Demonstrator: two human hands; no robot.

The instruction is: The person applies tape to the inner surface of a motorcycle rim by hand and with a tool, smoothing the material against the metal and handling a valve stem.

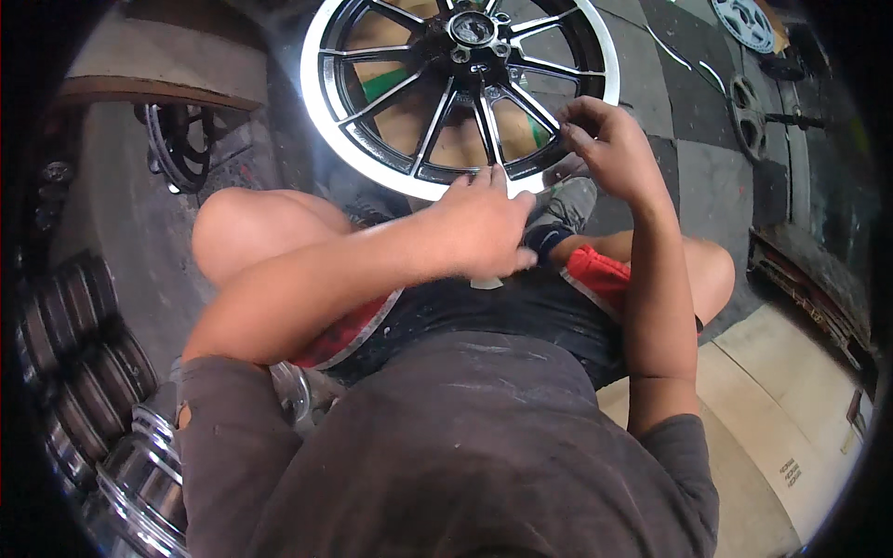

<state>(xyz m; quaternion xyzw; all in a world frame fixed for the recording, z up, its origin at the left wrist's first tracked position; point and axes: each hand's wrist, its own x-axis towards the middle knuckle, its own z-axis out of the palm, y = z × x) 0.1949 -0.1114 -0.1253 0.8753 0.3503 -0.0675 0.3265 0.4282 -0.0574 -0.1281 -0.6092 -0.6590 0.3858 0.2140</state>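
A black multi-spoke alloy wheel [437, 102] with a polished silver rim stands upright in front of my knees, its hub at the top centre. My left hand [484, 228] lies over the lower rim with its fingers curled, and a small pale piece shows just under it. My right hand [609, 144] pinches at the rim's lower right edge, fingers bent together. What the fingers hold is too small to make out. I sit low, knees apart, in black and red shorts.
A dark sprocket-like disc [181, 144] leans at the left. Stacked shiny rims [102, 409] fill the lower left. More wheels [749, 112] lie on the grey tiled floor at the upper right. A flat cardboard sheet [791, 409] lies at the right.
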